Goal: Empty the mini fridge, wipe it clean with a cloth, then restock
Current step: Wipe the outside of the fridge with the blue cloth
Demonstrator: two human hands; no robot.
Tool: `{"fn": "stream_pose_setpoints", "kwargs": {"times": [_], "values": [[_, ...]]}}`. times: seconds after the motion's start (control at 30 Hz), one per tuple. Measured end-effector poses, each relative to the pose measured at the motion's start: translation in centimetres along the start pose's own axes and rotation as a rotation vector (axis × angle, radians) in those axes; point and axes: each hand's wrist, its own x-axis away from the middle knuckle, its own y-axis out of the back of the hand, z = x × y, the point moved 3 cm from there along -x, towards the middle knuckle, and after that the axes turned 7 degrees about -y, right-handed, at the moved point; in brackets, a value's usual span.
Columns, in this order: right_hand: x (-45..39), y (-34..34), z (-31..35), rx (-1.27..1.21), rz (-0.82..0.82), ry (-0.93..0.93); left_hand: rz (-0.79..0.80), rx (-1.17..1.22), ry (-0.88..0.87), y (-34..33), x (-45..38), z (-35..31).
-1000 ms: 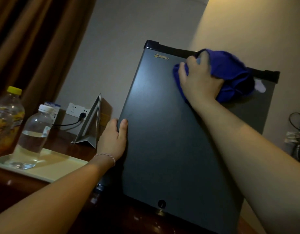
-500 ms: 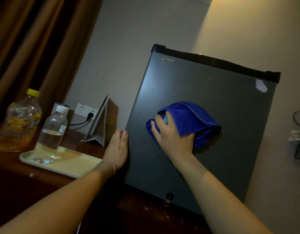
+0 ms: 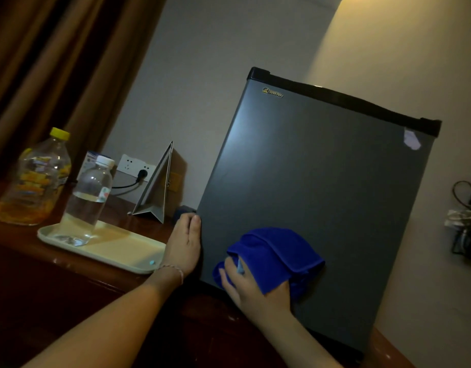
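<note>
- Mini fridge [image 3: 322,197]: stands on the wooden counter [image 3: 56,288], door closed, grey front facing out. Wipe it in overlapping passes, right out to the edges.
- Tray [image 3: 115,248]: beside the fridge, carrying a water bottle [image 3: 87,200]; juice bottle [image 3: 32,179] just behind.
- Cloth [image 3: 277,256]: blue, bunched, pressed low on the door (half a second ago it sat mid-door).
- Right hand [image 3: 255,288]: fingers curled, gripping the cloth.
- Left hand [image 3: 184,245]: fingers straight, bracing the door's left edge, unmoved.

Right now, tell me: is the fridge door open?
No, the fridge door is closed flat while the right hand presses the blue cloth against it.
</note>
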Motion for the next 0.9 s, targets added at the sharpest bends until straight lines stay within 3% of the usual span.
{"fn": "stream_pose_setpoints", "kwargs": {"times": [0.17, 0.27, 0.37, 0.63, 0.9], "values": [[1.0, 0.2, -0.1, 0.2, -0.053, 0.216, 0.006, -0.007, -0.005, 0.0, 0.0, -0.1], [-0.4, 1.1, -1.1, 0.075, -0.141, 0.179, 0.006, -0.021, -0.01, 0.2, 0.0, -0.4], [-3.6, 2.3, -3.1, 0.048, -0.304, 0.087, 0.02, -0.032, -0.003, 0.2, 0.1, -0.5], [-18.1, 10.1, -15.2, -0.003, -0.597, -0.394, 0.005, -0.046, 0.013, 0.2, 0.2, -0.6], [-23.6, 11.9, -17.6, 0.04, -0.601, -0.642, 0.015, -0.055, 0.015, 0.1, 0.4, 0.2]]}}
